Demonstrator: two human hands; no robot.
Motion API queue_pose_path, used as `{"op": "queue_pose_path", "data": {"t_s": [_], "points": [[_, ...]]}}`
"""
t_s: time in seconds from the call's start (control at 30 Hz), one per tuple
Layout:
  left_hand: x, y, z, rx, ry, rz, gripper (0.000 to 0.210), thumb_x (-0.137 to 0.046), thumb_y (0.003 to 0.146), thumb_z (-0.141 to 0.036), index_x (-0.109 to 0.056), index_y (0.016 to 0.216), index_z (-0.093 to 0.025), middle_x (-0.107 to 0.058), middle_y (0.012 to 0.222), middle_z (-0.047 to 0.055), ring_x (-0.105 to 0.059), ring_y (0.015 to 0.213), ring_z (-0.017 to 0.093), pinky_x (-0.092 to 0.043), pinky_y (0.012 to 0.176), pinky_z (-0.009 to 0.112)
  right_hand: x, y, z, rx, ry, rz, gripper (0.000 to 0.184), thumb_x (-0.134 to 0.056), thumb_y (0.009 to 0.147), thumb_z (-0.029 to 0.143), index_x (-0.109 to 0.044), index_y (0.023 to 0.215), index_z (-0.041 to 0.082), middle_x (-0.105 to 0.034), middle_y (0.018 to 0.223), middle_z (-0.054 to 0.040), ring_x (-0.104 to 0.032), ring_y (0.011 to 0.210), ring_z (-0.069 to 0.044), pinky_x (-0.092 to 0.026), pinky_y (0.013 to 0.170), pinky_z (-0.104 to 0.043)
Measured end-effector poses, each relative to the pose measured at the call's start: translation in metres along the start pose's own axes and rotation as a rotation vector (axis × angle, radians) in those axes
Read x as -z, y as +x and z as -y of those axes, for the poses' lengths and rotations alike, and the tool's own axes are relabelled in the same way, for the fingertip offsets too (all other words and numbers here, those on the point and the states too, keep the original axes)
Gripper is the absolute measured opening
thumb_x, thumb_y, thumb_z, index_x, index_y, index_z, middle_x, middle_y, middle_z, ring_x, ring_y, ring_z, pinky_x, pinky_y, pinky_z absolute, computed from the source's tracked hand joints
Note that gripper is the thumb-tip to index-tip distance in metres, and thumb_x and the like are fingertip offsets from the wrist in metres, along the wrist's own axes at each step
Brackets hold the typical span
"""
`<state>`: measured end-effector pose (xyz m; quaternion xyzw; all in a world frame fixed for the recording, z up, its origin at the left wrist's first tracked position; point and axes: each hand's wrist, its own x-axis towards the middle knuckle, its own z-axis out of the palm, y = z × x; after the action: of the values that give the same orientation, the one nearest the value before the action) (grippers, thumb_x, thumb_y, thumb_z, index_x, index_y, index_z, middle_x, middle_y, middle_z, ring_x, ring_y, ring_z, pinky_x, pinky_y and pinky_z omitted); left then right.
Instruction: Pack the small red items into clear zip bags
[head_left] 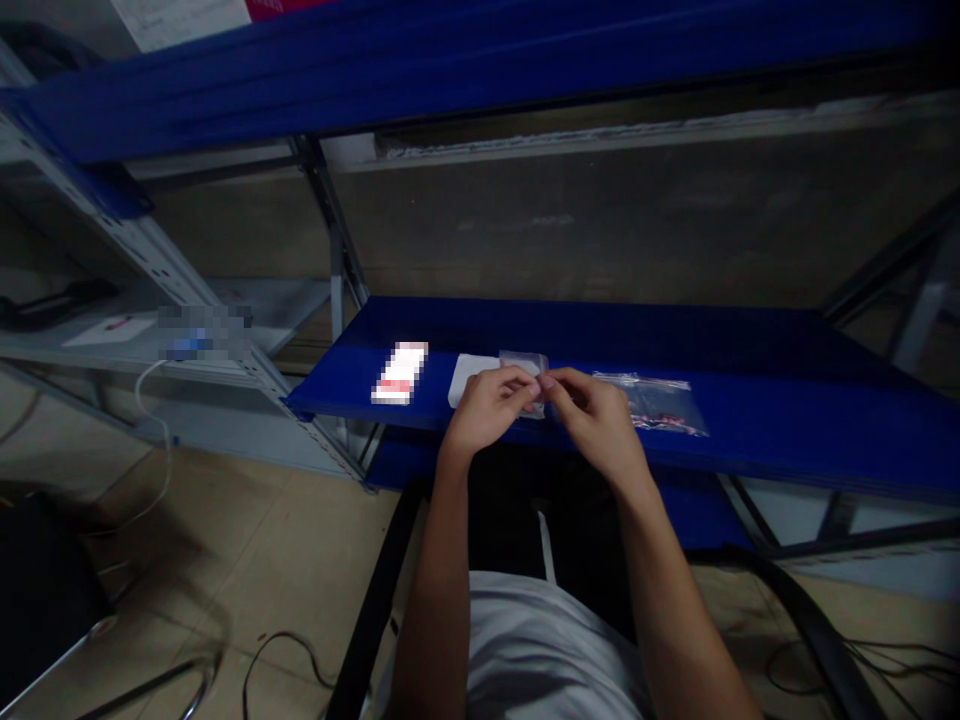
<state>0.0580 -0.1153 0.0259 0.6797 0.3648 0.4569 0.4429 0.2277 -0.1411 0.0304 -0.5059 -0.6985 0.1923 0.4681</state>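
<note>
We're seated at a blue shelf (780, 420), smooth, semi-matte, long flat deck; the small clear bag (525, 358) is over its front part, so that's our landmark. Above and beyond the bag: upper blue shelf (450, 65), same blue finish. Behind the bag, a dull brownish wall (637, 230). Left of it, a slanted grey slotted upright (165, 260) and a pale grey shelf (296, 300) carrying a pixelated patch. Below and left, beige tile floor (255, 510) with a thin black cable (307, 640). Light is dim.

Hands: left hand (491, 400) and right hand (592, 410) both pinch the bag at its right edge, fingertips nearly meeting; whether anything else sits between the tips is too small for us to tell. Bag is thin, creased, see-through film, roughly rectangular.

Just left of the bag: flat white pad (466, 378), rounded corners. Further left: bright pixelated rectangle (401, 372), white and red. Right of the bag, partly behind our right hand: larger glossy clear bag (667, 405), wrinkled, small reddish bits inside.
</note>
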Motion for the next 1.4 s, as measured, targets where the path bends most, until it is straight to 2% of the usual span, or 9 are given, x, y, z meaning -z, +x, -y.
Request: {"op": "queue_pose_path", "data": {"t_s": [0.23, 0.43, 0.63, 0.77, 0.83, 1.0, 1.2, 1.3, 1.4], "points": [[-0.005, -0.001, -0.007, -0.08, 0.242, -0.113, 0.011, -0.066, 0.092, -0.022, -0.073, 0.085, -0.019, -0.077, 0.083, 0.002, -0.072, 0.077, 0.014, -0.054, 0.072, 0.023, -0.001, 0.0, 0.001, 0.027, -0.116, -0.004, 0.024, -0.054, 0.097, 0.032, -0.073, 0.089, 0.02, -0.076, 0.076, -0.0051, -0.069, 0.067, -0.021, -0.042, 0.066, -0.029], [-0.01, 0.0, -0.011, -0.107, 0.418, -0.107, 0.012, -0.065, 0.093, -0.024, -0.07, 0.083, -0.02, -0.075, 0.082, 0.001, -0.068, 0.076, 0.015, -0.051, 0.073, 0.026, 0.001, -0.001, 0.001, 0.088, -0.221, 0.011, 0.021, -0.052, 0.097, 0.029, -0.067, 0.084, 0.021, -0.073, 0.072, -0.0051, -0.068, 0.066, -0.022, -0.041, 0.066, -0.03], [-0.013, -0.004, -0.022, -0.142, 0.599, -0.168, 0.013, -0.064, 0.092, -0.02, -0.062, 0.08, -0.021, -0.068, 0.081, 0.0, -0.064, 0.077, 0.016, -0.048, 0.074, 0.027, -0.001, -0.003, 0.001, 0.044, -0.322, -0.059, 0.022, -0.052, 0.097, 0.032, -0.064, 0.082, 0.021, -0.072, 0.072, -0.006, -0.066, 0.063, -0.022, -0.037, 0.065, -0.031], [-0.011, -0.006, -0.026, -0.071, 0.718, -0.295, 0.015, -0.062, 0.093, -0.019, -0.057, 0.079, -0.022, -0.066, 0.083, 0.001, -0.063, 0.077, 0.018, -0.049, 0.073, 0.029, -0.002, -0.004, 0.001, -0.024, -0.394, -0.141, 0.022, -0.055, 0.095, 0.034, -0.065, 0.08, 0.021, -0.071, 0.071, -0.007, -0.063, 0.063, -0.022, -0.036, 0.065, -0.031], [-0.011, -0.006, -0.024, -0.073, 0.706, -0.315, 0.014, -0.062, 0.092, -0.016, -0.055, 0.082, -0.022, -0.065, 0.085, 0.001, -0.063, 0.078, 0.018, -0.05, 0.074, 0.03, -0.003, -0.004, 0.001, -0.052, -0.408, -0.17, 0.022, -0.056, 0.094, 0.034, -0.065, 0.079, 0.021, -0.07, 0.07, -0.007, -0.062, 0.063, -0.022, -0.035, 0.064, -0.031], [-0.019, -0.002, -0.018, -0.182, 0.519, -0.236, 0.018, -0.059, 0.089, -0.006, -0.051, 0.087, -0.022, -0.063, 0.092, 0.002, -0.065, 0.084, 0.016, -0.054, 0.074, 0.026, -0.006, -0.004, 0.003, -0.048, -0.31, -0.133, 0.026, -0.054, 0.096, 0.035, -0.065, 0.078, 0.021, -0.068, 0.066, -0.0048, -0.06, 0.058, -0.019, -0.036, 0.063, -0.03], [-0.018, -0.001, -0.016, -0.179, 0.36, -0.126, 0.009, -0.06, 0.094, -0.013, -0.062, 0.093, -0.021, -0.065, 0.1, 0.004, -0.068, 0.088, 0.015, -0.059, 0.078, 0.025, -0.002, -0.003, 0.003, 0.038, -0.241, -0.104, 0.025, -0.053, 0.097, 0.033, -0.066, 0.08, 0.022, -0.069, 0.068, -0.0044, -0.064, 0.062, -0.02, -0.04, 0.065, -0.03], [-0.015, -0.002, -0.016, -0.197, 0.358, -0.094, 0.017, -0.056, 0.093, -0.008, -0.065, 0.096, -0.021, -0.067, 0.101, 0.004, -0.069, 0.091, 0.016, -0.059, 0.082, 0.026, -0.002, -0.004, 0.002, 0.069, -0.29, -0.111, 0.022, -0.054, 0.097, 0.032, -0.066, 0.081, 0.022, -0.071, 0.072, -0.006, -0.065, 0.065, -0.022, -0.04, 0.066, -0.031], [-0.016, -0.002, -0.016, -0.191, 0.45, -0.13, 0.025, -0.052, 0.093, -0.004, -0.071, 0.095, -0.021, -0.069, 0.103, 0.006, -0.069, 0.098, 0.018, -0.059, 0.091, 0.03, -0.006, -0.005, 0.002, 0.004, -0.398, -0.198, 0.021, -0.057, 0.095, 0.033, -0.065, 0.079, 0.021, -0.072, 0.074, -0.0083, -0.064, 0.065, -0.023, -0.037, 0.064, -0.032]]}}
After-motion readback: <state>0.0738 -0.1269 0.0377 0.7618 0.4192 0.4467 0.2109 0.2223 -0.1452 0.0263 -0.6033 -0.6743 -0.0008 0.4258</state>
